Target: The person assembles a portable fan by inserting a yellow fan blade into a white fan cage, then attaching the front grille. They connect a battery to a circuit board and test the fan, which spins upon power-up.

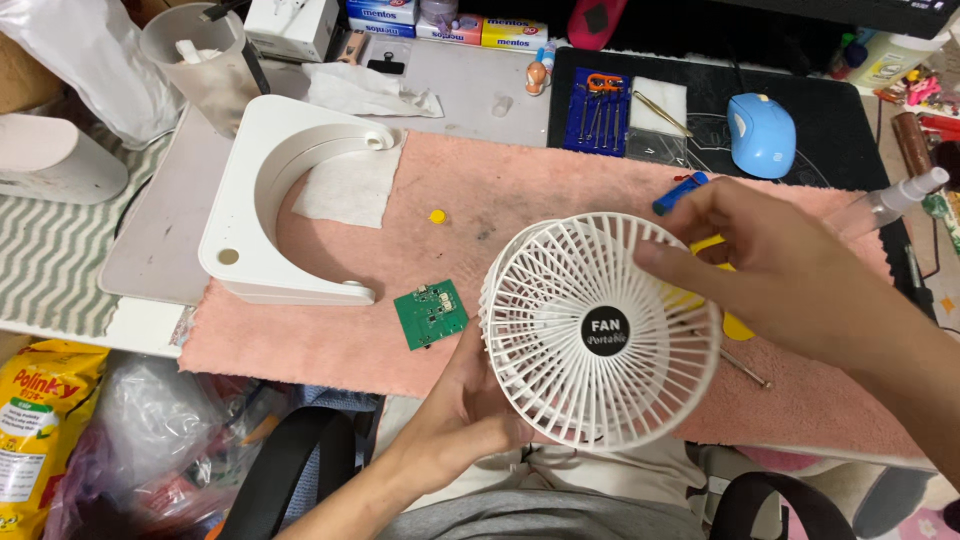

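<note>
Yellow tool mostly behind right hand

This is my desk at home, turned into a small repair bench. A pink towel covers the surface, with a loose green circuit board on it. A screwdriver set and a blue mouse sit on a black mat at the far right. Candy boxes line the far edge, and a snack bag sits near left.
</note>
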